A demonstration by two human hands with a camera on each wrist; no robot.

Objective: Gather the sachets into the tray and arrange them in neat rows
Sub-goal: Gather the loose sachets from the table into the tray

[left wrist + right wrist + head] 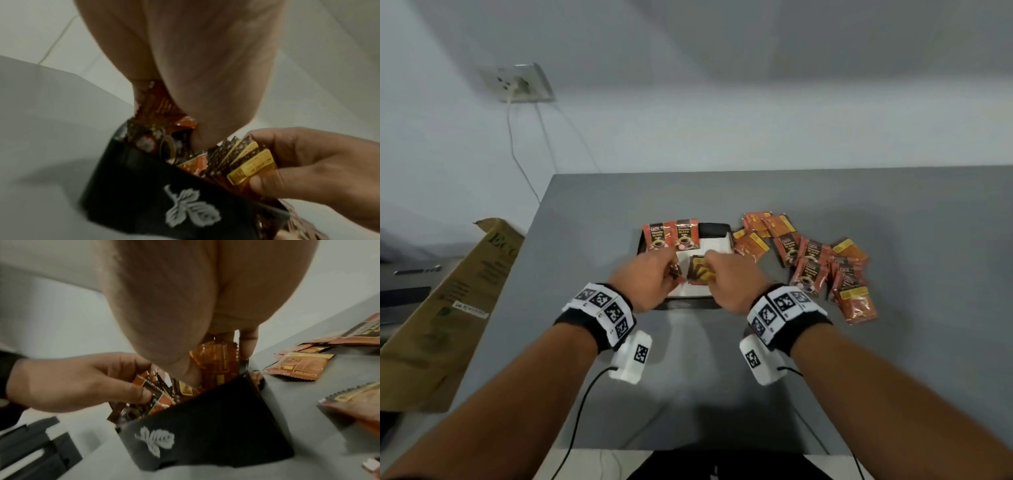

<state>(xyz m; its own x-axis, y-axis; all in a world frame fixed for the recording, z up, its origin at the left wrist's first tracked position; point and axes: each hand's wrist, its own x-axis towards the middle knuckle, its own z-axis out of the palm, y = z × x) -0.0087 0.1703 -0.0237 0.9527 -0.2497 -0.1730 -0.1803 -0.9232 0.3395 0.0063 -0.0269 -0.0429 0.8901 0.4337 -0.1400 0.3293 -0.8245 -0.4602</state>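
Tray (pixel 717 229): black, white-lined, on the grey table (pixel 893 205), directly ahead of the person. A leaf motif shows on its near wall in both wrist views.

Placed sachets (pixel 671 236): two, label up, side by side along the tray's far left edge. This is the start of one row, and the space to their right is bare.

Left hand (pixel 650 277): over the tray's near left part, fingers curled, pinching a small bunch of sachets (pixel 153 395) between thumb and fingertips. The exact count cannot be told.

Right hand (pixel 729 279): over the tray's near middle, fingers curled round a fanned stack (pixel 244 164) of several sachets with yellow label strips showing.

Loose pile (pixel 822 263): a dozen or so sachets on the table just right of the tray, overlapping, some face up and some face down.

Progress, as judged: early. Two sachets are laid and two handfuls are over the tray but not yet set down. Most of the stock remains outside, and the rows are largely unbuilt.

Other: cardboard box (pixel 452 308) at the table's left, wall socket (pixel 522 82) with a cable.
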